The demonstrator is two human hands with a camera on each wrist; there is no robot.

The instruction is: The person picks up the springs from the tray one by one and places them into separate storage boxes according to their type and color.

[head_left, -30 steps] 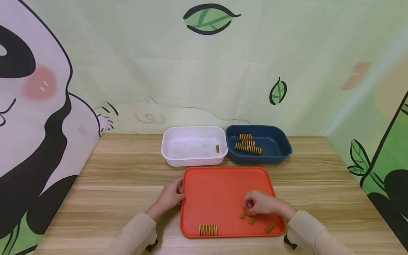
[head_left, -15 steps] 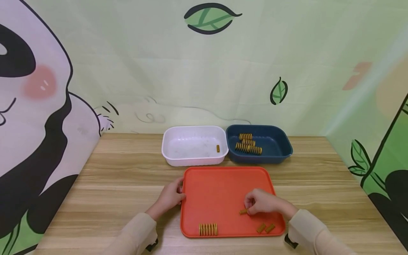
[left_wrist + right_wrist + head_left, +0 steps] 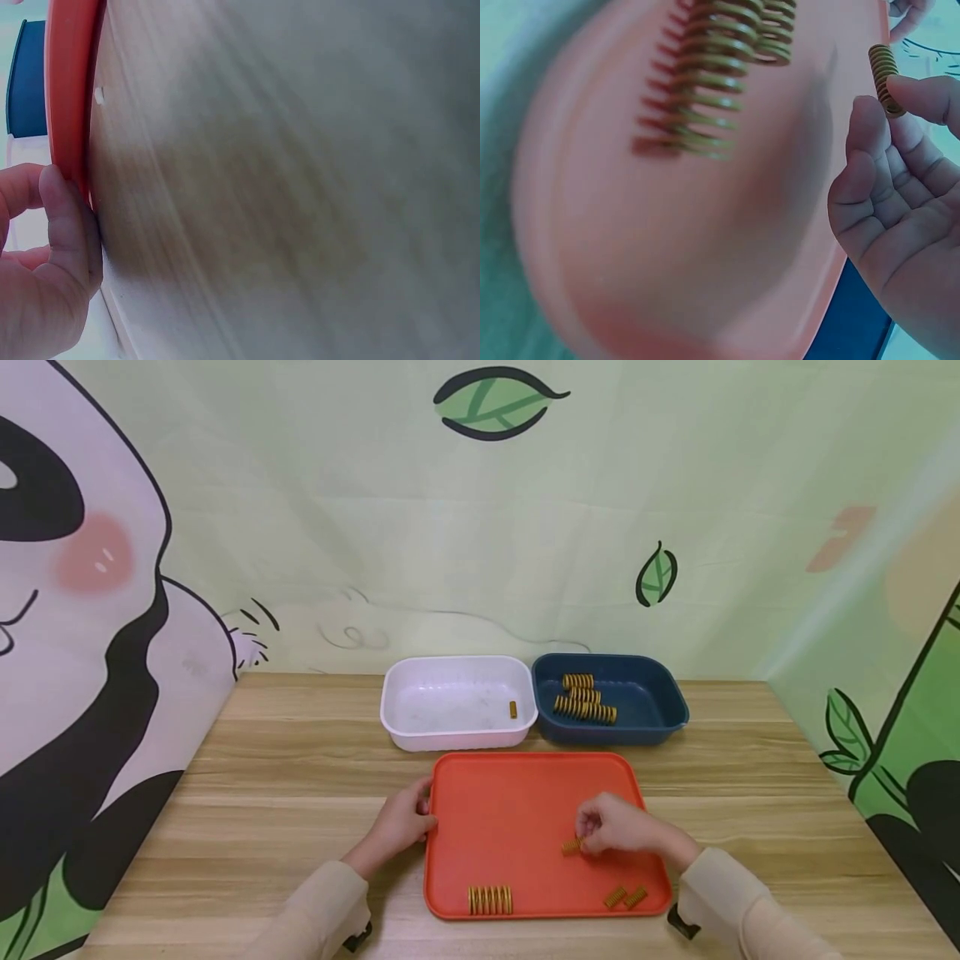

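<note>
My right hand (image 3: 618, 824) pinches a small gold coil spring (image 3: 572, 846) between thumb and finger, above the right half of a red tray (image 3: 517, 810). The right wrist view shows this spring (image 3: 885, 79) in the fingertips, its far end sticking out. My left hand (image 3: 401, 818) holds the tray's left rim, also seen in the left wrist view, where the fingers meet the red rim (image 3: 71, 97). Two small springs (image 3: 625, 897) lie side by side at the tray's lower right corner. A larger gold spring (image 3: 490, 900) lies at its lower left.
Behind the tray stand a white bin (image 3: 450, 742) with one small spring (image 3: 513, 709) and a dark blue bin (image 3: 648, 735) with several large springs (image 3: 583, 706). The bins touch. All of this rests on a wooden table (image 3: 285, 777) before a printed cloth backdrop.
One small spring has moved right and now lies beside another at the tray's lower right. My right hand has taken hold of the remaining small spring and shifted slightly away. The left hand stays put.
</note>
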